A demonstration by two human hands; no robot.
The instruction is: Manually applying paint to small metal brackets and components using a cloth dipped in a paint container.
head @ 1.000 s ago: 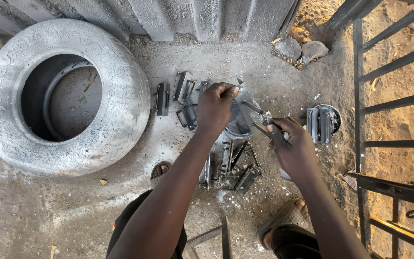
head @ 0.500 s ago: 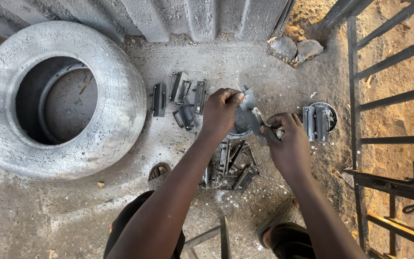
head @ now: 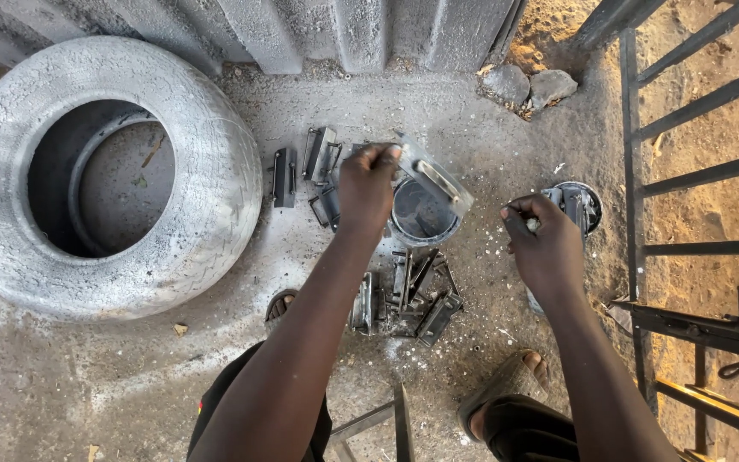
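Note:
My left hand [head: 368, 186] grips a flat metal plate with a handle [head: 431, 177], held tilted over a round dark tin [head: 421, 218] on the ground. My right hand [head: 543, 245] is closed around a small light object near its fingertips, just left of a second round tin [head: 576, 203] that holds metal pieces. Several dark metal brackets [head: 314, 162] lie beyond my left hand. A pile of similar metal parts [head: 410, 295] lies on the ground between my arms.
A large grey-painted tyre [head: 109, 175] lies at the left. A corrugated grey wall [head: 335, 30] runs along the top. A black metal gate frame [head: 686, 197] stands at the right, with two stones [head: 528, 85] near it. My sandalled feet [head: 506, 385] are below.
My right hand has pulled away to the right from the plate, toward the second tin. My left hand still holds the plate over the first tin.

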